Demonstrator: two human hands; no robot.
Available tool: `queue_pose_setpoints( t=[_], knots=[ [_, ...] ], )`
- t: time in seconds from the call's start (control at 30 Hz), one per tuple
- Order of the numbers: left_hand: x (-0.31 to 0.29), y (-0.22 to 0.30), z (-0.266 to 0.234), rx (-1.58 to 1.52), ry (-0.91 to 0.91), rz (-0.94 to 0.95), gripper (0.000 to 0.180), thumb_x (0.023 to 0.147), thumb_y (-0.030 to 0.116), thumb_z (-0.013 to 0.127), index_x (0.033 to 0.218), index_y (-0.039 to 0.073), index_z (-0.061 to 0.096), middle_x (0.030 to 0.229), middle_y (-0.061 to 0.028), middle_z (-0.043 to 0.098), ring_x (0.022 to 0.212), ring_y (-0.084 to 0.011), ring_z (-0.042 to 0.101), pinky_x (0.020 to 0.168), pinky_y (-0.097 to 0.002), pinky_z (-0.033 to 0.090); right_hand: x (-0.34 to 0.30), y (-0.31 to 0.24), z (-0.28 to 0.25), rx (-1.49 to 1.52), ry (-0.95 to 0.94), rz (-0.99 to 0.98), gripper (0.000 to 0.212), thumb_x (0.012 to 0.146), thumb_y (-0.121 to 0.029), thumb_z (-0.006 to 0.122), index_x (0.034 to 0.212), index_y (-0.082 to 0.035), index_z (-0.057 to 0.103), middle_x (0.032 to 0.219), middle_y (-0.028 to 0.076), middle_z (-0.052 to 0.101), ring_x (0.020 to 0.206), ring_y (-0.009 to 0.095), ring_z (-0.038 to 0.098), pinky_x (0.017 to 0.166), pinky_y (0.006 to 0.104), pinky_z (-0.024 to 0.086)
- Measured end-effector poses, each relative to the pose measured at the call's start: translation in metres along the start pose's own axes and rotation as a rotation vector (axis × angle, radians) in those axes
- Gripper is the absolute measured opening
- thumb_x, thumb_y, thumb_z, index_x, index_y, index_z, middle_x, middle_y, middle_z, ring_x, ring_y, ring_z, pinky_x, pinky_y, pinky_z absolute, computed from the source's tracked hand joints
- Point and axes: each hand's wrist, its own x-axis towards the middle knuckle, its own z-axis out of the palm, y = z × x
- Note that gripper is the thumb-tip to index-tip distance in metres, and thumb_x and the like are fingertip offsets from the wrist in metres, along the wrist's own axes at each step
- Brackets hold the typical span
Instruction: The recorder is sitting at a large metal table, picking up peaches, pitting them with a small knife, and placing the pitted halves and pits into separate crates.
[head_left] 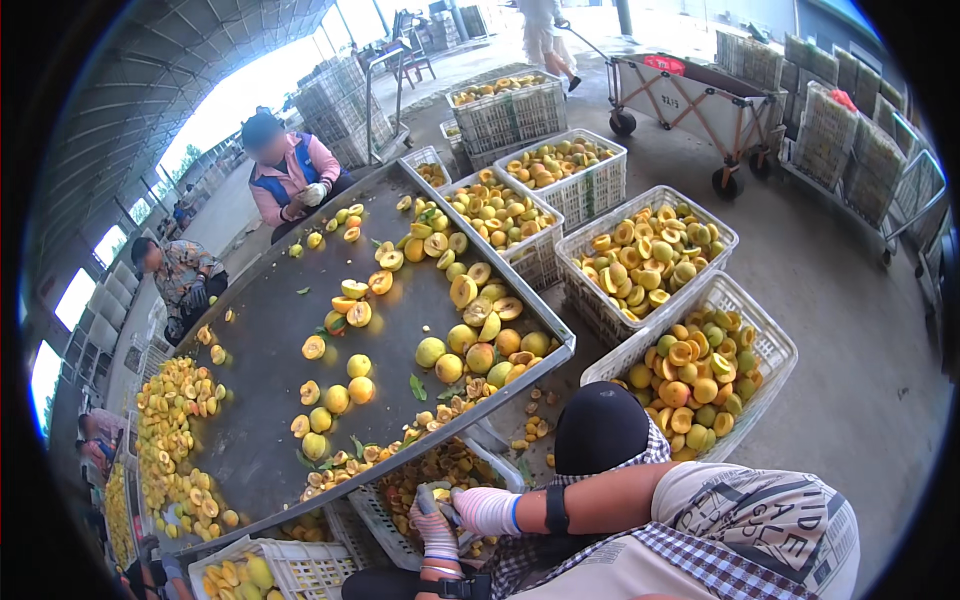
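My left hand (pixel 434 522) and my right hand (pixel 484 510) are close together below the near edge of a metal-rimmed sorting table (pixel 255 400). Both wear grey gloves under striped sleeves, and their fingers are curled inward. Whatever lies between the fingers is too small and hidden to name. Under them stands a pale plastic crate (pixel 507 473) holding yellow-orange fruit pieces. Just above, along the table's rim, lie cut fruit scraps (pixel 350 468). Whole and halved yellow peaches (pixel 480 357) are spread over the dark tabletop, with several green leaves among them.
Crates full of halved peaches line the table's right side, the nearest crate (pixel 783 345) beside my knee (pixel 600 428). Another crate (pixel 300 570) sits at lower left. Co-workers, one in a pink sleeve (pixel 322 160), work across the table. A wagon (pixel 690 100) and stacked crates (pixel 826 135) stand behind.
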Motion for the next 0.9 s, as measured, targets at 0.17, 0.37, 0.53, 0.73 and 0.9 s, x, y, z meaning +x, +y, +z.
queue_pose_setpoints(
  t=[0.17,0.37,0.53,0.73,0.9],
  knots=[
    [0.039,-0.049,-0.03,0.387,-0.225,-0.073,0.024,0.09,0.021,0.048,0.102,0.003,0.057,0.083,-0.0114,0.062,0.069,-0.0216,0.06,0.062,-0.0328,0.05,-0.002,0.011,0.008,-0.07,-0.066,0.019,0.027,0.085,-0.024,0.055,0.101,-0.001,0.058,0.09,0.02,0.065,0.088,0.035,0.063,0.075,0.0409,0.051],
    [0.022,-0.007,-0.031,-0.017,-0.121,-0.272,0.046,0.083,0.048,0.052,0.086,0.004,0.064,0.073,-0.0061,0.061,0.064,-0.0172,0.058,0.056,-0.0278,0.046,-0.007,-0.012,0.001,-0.119,0.021,-0.125,0.024,0.083,-0.019,0.055,0.097,0.001,0.056,0.081,0.02,0.064,0.081,0.036,0.063,0.069,0.0433,0.05],
    [0.0,0.029,0.017,-0.143,-0.207,-0.126,0.046,0.089,0.047,0.047,0.096,0.005,0.064,0.084,-0.0042,0.061,0.074,-0.0153,0.056,0.07,-0.0288,0.045,0.003,0.01,-0.01,-0.111,0.102,0.006,0.029,0.085,-0.022,0.052,0.095,0.005,0.053,0.075,0.022,0.064,0.072,0.037,0.063,0.061,0.0443,0.05],
    [-0.002,0.019,0.011,-0.328,-0.066,-0.124,0.041,0.089,0.041,0.049,0.087,0.002,0.063,0.078,-0.0091,0.062,0.072,-0.0187,0.059,0.068,-0.0307,0.049,0.001,-0.007,-0.006,-0.162,0.052,-0.016,0.039,0.087,-0.026,0.051,0.101,0.01,0.05,0.075,0.023,0.063,0.073,0.038,0.063,0.062,0.044,0.051],
    [-0.005,0.018,0.02,-0.373,-0.071,0.04,0.043,0.092,0.04,0.049,0.084,0.001,0.065,0.077,-0.0068,0.063,0.07,-0.0152,0.059,0.066,-0.0279,0.048,0.003,0.005,0.002,-0.03,0.118,-0.024,0.042,0.088,-0.028,0.049,0.103,0.011,0.047,0.077,0.025,0.063,0.075,0.039,0.062,0.066,0.0441,0.051]
  ],
)
